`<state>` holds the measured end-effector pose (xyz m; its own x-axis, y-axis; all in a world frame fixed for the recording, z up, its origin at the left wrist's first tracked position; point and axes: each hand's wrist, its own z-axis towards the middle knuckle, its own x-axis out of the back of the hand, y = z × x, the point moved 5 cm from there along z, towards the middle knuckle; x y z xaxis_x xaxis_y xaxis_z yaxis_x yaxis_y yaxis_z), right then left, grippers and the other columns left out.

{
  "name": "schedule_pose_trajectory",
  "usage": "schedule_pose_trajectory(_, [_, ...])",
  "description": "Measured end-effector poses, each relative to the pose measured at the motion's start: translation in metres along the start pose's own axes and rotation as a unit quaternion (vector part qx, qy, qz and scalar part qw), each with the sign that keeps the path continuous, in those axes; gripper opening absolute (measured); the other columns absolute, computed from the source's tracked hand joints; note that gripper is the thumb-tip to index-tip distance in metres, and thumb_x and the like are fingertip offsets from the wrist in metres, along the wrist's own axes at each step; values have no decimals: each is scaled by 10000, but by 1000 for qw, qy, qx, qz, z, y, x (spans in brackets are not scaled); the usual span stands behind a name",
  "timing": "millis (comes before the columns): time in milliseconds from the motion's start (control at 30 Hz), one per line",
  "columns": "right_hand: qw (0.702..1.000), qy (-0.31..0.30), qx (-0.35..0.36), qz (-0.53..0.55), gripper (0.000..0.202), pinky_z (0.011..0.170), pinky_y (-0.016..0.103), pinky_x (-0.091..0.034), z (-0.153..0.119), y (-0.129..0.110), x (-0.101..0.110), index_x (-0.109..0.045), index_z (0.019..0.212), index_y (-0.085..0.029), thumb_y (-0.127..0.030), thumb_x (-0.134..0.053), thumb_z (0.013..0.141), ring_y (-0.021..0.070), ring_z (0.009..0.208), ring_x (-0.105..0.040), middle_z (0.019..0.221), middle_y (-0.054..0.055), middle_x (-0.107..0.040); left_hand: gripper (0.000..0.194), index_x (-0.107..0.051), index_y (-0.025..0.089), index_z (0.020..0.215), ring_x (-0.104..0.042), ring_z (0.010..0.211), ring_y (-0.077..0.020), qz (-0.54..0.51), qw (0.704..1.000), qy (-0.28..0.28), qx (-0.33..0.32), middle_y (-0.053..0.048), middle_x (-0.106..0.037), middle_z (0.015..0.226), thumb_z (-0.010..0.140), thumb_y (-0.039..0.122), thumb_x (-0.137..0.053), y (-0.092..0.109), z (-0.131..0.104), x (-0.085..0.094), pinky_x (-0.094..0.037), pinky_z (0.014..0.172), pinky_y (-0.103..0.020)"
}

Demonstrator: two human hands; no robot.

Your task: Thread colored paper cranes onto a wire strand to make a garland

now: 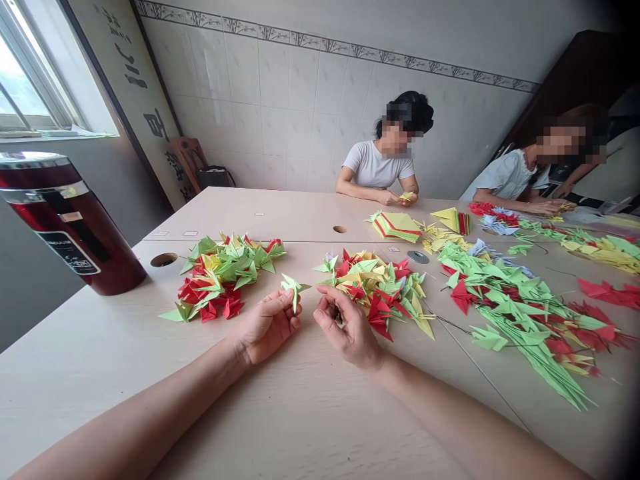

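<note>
My left hand (273,325) pinches a light green folded paper crane (294,291) between thumb and fingers, above the table. Just right of it, my right hand (350,328) is curled, its index fingertip close to the crane's pointed tip. Something dark and small shows inside its fingers, too unclear to name. Left of my hands lies a pile of red, green and yellow paper cranes (210,283). Another mixed pile of cranes (377,283) sits behind and right of my right hand. A dark thread (453,325) runs from that pile to the right.
A dark red vacuum flask (75,227) stands at the table's left. Long rows of green and red cranes (525,313) cover the right side. Stacked paper squares (397,225) lie farther back. Two people (379,167) sit across the table (240,207), handling yellow paper. A round hole (164,260) pierces the tabletop.
</note>
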<state>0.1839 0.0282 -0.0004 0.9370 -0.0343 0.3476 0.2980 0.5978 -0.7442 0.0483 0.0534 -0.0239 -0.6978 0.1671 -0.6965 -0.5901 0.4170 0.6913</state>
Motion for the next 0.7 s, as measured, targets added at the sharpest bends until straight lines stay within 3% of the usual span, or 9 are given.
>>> schedule_pose_trajectory(233, [999,-13,28,-29,283,720,277,-509,0,1,-2,-492,1126,-183,-280,-504,860,151,799,-589,860,51,-594,98,-581,139,796,-567,632,-78,-44,998,0,46,-1,-601,781,728,168,-644,-4,0,4,-447,560,-203])
schedule_pose_trajectory(367, [995,-14,41,-88,390,702,300,-519,-1,-2,-2,-441,1213,-186,-341,-508,861,188,837,-613,952,82,-625,130,-587,149,809,-578,658,-90,-34,998,-22,47,-4,-611,783,719,199,-665,-4,0,3,-451,576,-212])
schedule_pose_trajectory(500, [989,-1,52,-141,273,773,320,-502,0,-8,-1,-507,1134,-192,-298,-455,888,203,924,-595,1007,93,-625,187,-595,150,806,-578,656,-91,-20,999,-21,43,-4,-618,790,668,198,-712,-6,-1,2,-443,573,-210])
schedule_pose_trajectory(700, [988,-19,37,-146,222,725,287,-490,1,-7,-4,-594,1034,-194,-261,-431,901,179,798,-599,862,65,-639,194,-595,145,770,-577,652,-94,6,998,-29,48,4,-601,734,640,165,-736,-9,-2,0,-432,569,-209])
